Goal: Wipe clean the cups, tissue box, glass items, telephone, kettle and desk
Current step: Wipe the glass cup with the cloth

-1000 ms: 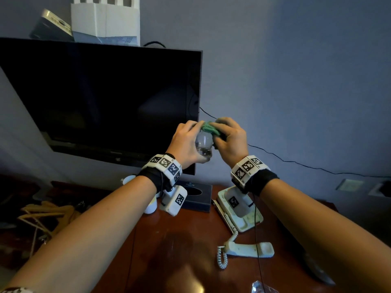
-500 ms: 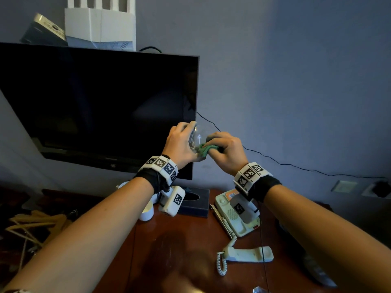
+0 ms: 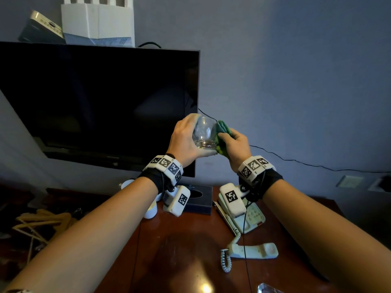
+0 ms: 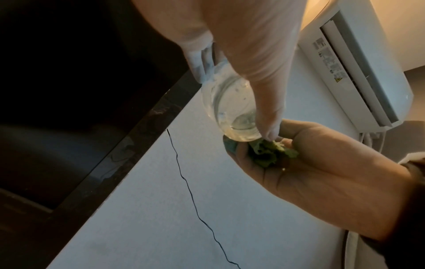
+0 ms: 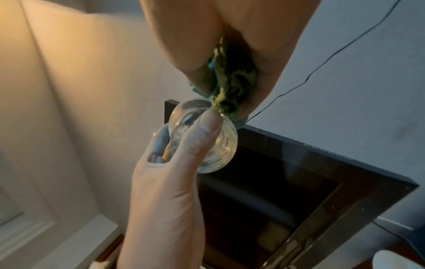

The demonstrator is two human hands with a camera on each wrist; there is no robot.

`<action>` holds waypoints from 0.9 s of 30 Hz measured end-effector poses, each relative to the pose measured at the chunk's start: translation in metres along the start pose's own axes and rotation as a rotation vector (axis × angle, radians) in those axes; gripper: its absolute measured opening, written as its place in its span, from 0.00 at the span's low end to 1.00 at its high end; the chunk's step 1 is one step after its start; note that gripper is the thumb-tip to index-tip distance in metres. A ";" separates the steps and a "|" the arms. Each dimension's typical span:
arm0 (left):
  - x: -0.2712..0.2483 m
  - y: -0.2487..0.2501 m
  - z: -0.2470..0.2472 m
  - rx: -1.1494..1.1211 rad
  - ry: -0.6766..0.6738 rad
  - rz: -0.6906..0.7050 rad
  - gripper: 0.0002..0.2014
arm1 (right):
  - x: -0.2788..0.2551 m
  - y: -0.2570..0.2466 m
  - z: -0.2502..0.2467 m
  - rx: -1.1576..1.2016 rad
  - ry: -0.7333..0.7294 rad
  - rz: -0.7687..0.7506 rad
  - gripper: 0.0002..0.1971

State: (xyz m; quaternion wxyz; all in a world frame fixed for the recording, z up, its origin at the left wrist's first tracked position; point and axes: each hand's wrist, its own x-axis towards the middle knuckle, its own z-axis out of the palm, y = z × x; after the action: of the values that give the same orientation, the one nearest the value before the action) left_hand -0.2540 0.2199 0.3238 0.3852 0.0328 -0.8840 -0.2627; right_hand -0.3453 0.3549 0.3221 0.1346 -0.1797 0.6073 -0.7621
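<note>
My left hand (image 3: 188,138) grips a small clear glass (image 3: 204,133) in the air in front of the TV's right edge, thumb under its base. My right hand (image 3: 234,144) holds a bunched green cloth (image 3: 222,130) against the glass's right side. The left wrist view shows the glass (image 4: 230,112) with the cloth (image 4: 269,152) at its base; the right wrist view shows the cloth (image 5: 230,81) touching the glass (image 5: 207,138). Below on the wooden desk (image 3: 179,250) lie the telephone base (image 3: 247,216), its handset (image 3: 254,250) off the hook, a dark tissue box (image 3: 201,197) and a white cup (image 3: 150,210).
A wall-mounted TV (image 3: 95,106) fills the left, with white boxes (image 3: 97,22) on top. A thin black cable (image 3: 296,161) runs along the wall. Wooden hangers (image 3: 36,223) lie at the left. A glass item (image 3: 268,289) shows at the desk's near edge.
The cloth slid from the glass's top down to its lower side, then round to its right side. Both hands shifted slightly with the glass still held.
</note>
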 end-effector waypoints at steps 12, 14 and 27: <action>0.003 -0.001 0.001 0.070 -0.375 -0.028 0.59 | 0.000 0.013 -0.011 0.137 -0.022 0.171 0.04; 0.003 -0.004 0.002 0.005 -0.310 -0.084 0.60 | 0.000 0.011 -0.013 0.134 -0.039 0.159 0.05; 0.003 -0.010 0.014 0.075 -0.159 -0.013 0.54 | 0.007 -0.013 -0.019 -0.639 -0.099 -0.649 0.16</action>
State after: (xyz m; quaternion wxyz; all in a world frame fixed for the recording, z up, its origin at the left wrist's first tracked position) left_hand -0.2674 0.2163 0.3134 0.3105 0.0319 -0.9208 -0.2339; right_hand -0.3593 0.3714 0.3315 -0.1444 -0.4292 0.7171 -0.5298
